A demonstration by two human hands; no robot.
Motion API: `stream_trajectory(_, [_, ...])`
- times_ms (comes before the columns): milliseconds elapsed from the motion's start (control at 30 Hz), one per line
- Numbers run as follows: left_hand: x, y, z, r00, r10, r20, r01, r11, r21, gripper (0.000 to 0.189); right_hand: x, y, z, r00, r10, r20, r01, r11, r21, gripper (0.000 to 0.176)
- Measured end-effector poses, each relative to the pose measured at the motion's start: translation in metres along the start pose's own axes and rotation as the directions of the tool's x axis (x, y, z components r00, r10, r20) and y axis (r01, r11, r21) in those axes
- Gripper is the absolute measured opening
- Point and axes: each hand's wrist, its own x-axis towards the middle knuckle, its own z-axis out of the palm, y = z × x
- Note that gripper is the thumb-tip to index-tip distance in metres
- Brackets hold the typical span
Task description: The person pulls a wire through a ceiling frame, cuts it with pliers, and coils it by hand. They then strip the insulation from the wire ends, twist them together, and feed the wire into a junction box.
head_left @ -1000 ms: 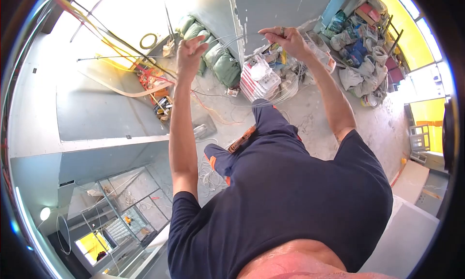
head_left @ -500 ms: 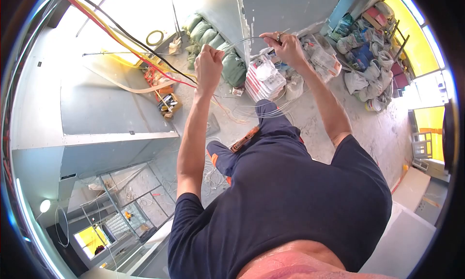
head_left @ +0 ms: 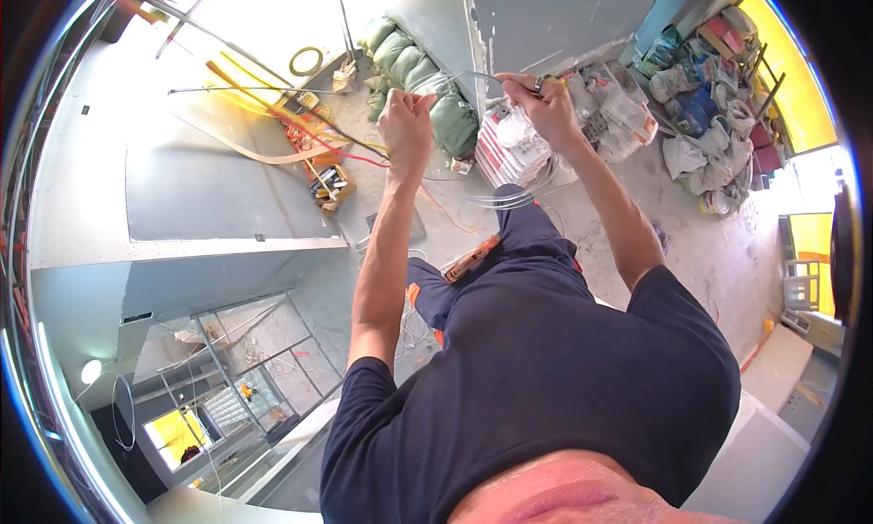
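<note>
A thin, pale, see-through-looking wire point(head_left: 469, 73) arcs between my two raised hands. My left hand point(head_left: 406, 124) is closed in a fist, with one end of the arc at its thumb side. My right hand point(head_left: 542, 108), a ring on one finger, pinches the other end between thumb and fingertips. Loose loops point(head_left: 496, 199) of similar wire hang below, over my trouser leg. Red, yellow and black electrical wires point(head_left: 341, 135) slant down from the upper left and pass close by my left wrist.
Stacked green sacks point(head_left: 414, 69) lean along the wall ahead. Beside them stands a red-and-white striped bag point(head_left: 503, 151). Filled sacks point(head_left: 696, 115) pile up at the right. An open box of tools point(head_left: 332, 187) sits on the left, and a metal frame point(head_left: 264, 369) stands lower left.
Both hands still hold the wire arc and sit slightly further right in view. The whole scene has shifted right, and the coloured wires look blurred and lower near my left wrist.
</note>
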Motion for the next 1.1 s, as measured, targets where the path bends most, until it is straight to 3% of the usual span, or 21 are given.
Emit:
stream_trajectory(33, [0.000, -0.002, 0.000, 1.000, -0.002, 0.005, 0.002, 1.000, 0.001, 0.033, -0.001, 0.003, -0.005, 0.999, 0.024, 0.049, -0.026, 0.999, 0.033, 0.025])
stream_trajectory(100, [0.000, 0.004, -0.006, 0.993, 0.112, 0.022, -0.114, 0.957, 0.268, 0.039, -0.003, 0.007, -0.014, 0.993, 0.054, 0.101, -0.060, 0.996, 0.064, 0.025])
stream_trajectory(133, [0.003, 0.004, -0.007, 0.994, 0.111, 0.024, -0.113, 0.957, 0.268, 0.039, -0.002, 0.008, -0.018, 0.991, 0.026, 0.128, -0.039, 0.994, 0.101, 0.026])
stream_trajectory(200, [0.006, 0.004, -0.011, 0.913, 0.406, -0.026, -0.371, 0.858, 0.356, 0.044, -0.002, 0.011, -0.026, 0.989, 0.003, 0.151, -0.025, 0.990, 0.142, 0.026])
stream_trajectory(233, [0.009, 0.005, -0.013, 0.913, 0.407, -0.021, -0.373, 0.857, 0.356, 0.044, -0.002, 0.013, -0.031, 0.984, 0.015, 0.178, -0.038, 0.991, 0.129, 0.026])
stream_trajectory(300, [0.019, 0.005, -0.014, 0.872, 0.490, 0.000, -0.487, 0.866, 0.119, 0.044, -0.002, 0.010, -0.036, 0.980, 0.027, 0.199, -0.052, 0.991, 0.120, 0.026])
stream_trajectory(333, [0.021, 0.002, -0.014, 0.870, 0.493, 0.003, -0.490, 0.864, 0.118, 0.044, -0.004, 0.007, -0.039, 0.980, 0.018, 0.198, -0.041, 0.993, 0.114, 0.026])
stream_trajectory(400, [0.024, -0.002, -0.013, 0.935, 0.306, 0.180, -0.260, 0.936, -0.239, 0.041, -0.004, 0.006, -0.042, 0.981, 0.007, 0.196, -0.030, 0.993, 0.111, 0.026])
stream_trajectory(433, [0.024, -0.005, -0.014, 0.934, 0.308, 0.183, -0.262, 0.935, -0.238, 0.041, -0.004, 0.008, -0.044, 0.977, -0.011, 0.213, -0.015, 0.993, 0.118, 0.026])
stream_trajectory(500, [0.021, 0.005, -0.021, 0.920, 0.112, 0.374, -0.074, 0.990, -0.116, 0.033, -0.004, 0.011, -0.044, 0.974, -0.028, 0.224, -0.001, 0.992, 0.126, 0.025])
stream_trajectory(600, [0.015, 0.010, -0.021, 0.904, 0.169, 0.392, -0.154, 0.986, -0.070, 0.026, -0.005, 0.015, -0.041, 0.976, -0.071, 0.204, 0.035, 0.984, 0.177, 0.026])
stream_trajectory(667, [0.012, 0.006, -0.018, 0.908, 0.158, 0.389, -0.125, 0.986, -0.110, 0.024, -0.003, 0.014, -0.043, 0.961, -0.126, 0.247, 0.086, 0.982, 0.165, 0.025])
stream_trajectory(767, [0.010, 0.006, -0.017, 0.904, 0.148, 0.401, -0.089, 0.983, -0.161, 0.021, -0.003, 0.006, -0.051, 0.948, -0.031, 0.318, -0.013, 0.991, 0.133, 0.025])
stream_trajectory(833, [0.012, 0.008, -0.018, 0.901, 0.147, 0.407, -0.081, 0.982, -0.173, 0.021, -0.003, 0.005, -0.052, 0.948, -0.044, 0.316, 0.000, 0.991, 0.137, 0.026])
stream_trajectory(900, [0.019, 0.003, -0.021, 0.844, 0.115, 0.524, 0.010, 0.973, -0.230, 0.029, 0.000, 0.001, -0.054, 0.947, -0.063, 0.314, 0.018, 0.989, 0.145, 0.026])
stream_trajectory(967, [0.023, 0.002, -0.025, 0.811, 0.143, 0.567, 0.012, 0.965, -0.261, 0.035, 0.000, -0.004, -0.061, 0.924, 0.037, 0.382, -0.080, 0.992, 0.096, 0.026])
stream_trajectory(1033, [0.029, 0.003, -0.029, 0.770, 0.174, 0.613, 0.021, 0.955, -0.297, 0.041, 0.004, 0.002, -0.065, 0.920, 0.006, 0.391, -0.040, 0.996, 0.080, 0.026])
stream_trajectory(1100, [0.035, 0.013, -0.040, 0.684, 0.141, 0.715, -0.039, 0.987, -0.158, 0.046, 0.009, 0.009, -0.070, 0.915, -0.020, 0.404, -0.005, 0.998, 0.062, 0.026])
